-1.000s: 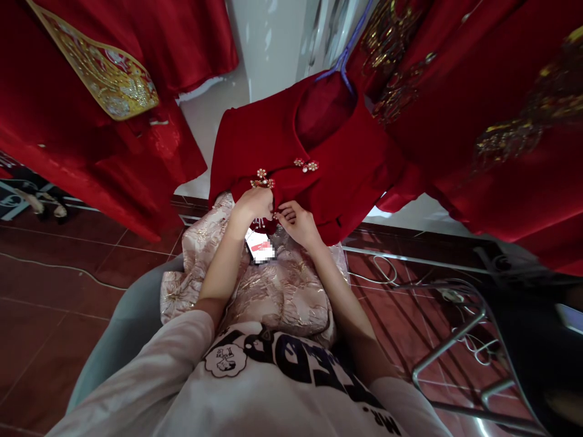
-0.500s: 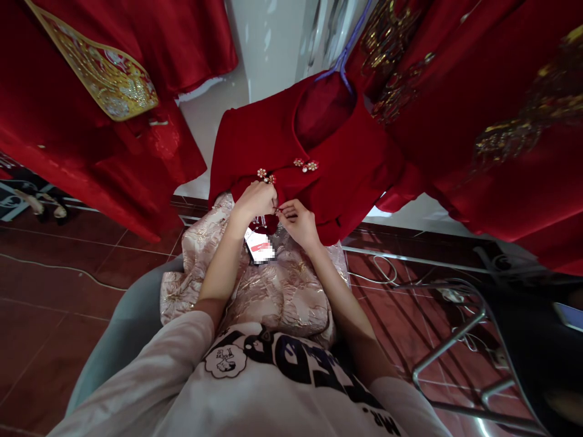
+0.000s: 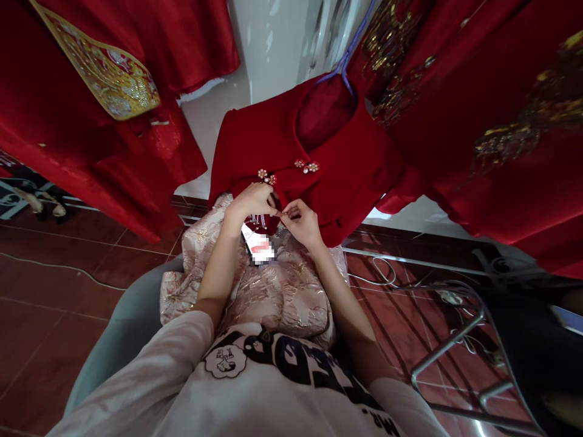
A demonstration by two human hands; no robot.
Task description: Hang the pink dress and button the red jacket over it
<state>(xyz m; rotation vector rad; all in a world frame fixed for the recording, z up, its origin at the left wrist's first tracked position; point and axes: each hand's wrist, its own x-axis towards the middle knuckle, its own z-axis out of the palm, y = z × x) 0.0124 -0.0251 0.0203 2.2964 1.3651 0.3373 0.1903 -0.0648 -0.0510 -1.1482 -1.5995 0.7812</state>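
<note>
A dark red garment (image 3: 255, 136) with flower-shaped bead ornaments (image 3: 307, 166) hangs in front of me on a purple hanger (image 3: 340, 67). Its lower part lies over the shiny pink-gold fabric (image 3: 282, 297) on my lap. My left hand (image 3: 255, 201) is closed over the garment's front, just below a pair of flower ornaments (image 3: 266, 176). The fingertips of my right hand (image 3: 302, 222) pinch close beside it, almost touching. What either hand pinches is too small to make out. Strands of beads (image 3: 259, 223) dangle under my left hand. Below them lies a lit phone (image 3: 259, 247), partly blurred.
Red garments with gold embroidery (image 3: 122, 91) hang at left, and more red clothes (image 3: 455, 121) at right. A metal-framed black chair (image 3: 514, 340) stands on the right, a grey seat (image 3: 118, 334) beneath me. White cables (image 3: 385, 270) run over the tiled floor.
My left hand has turned slightly, its fingertips now stretching toward my right hand. The right hand has moved a little right and down. More of the phone and bead strands shows.
</note>
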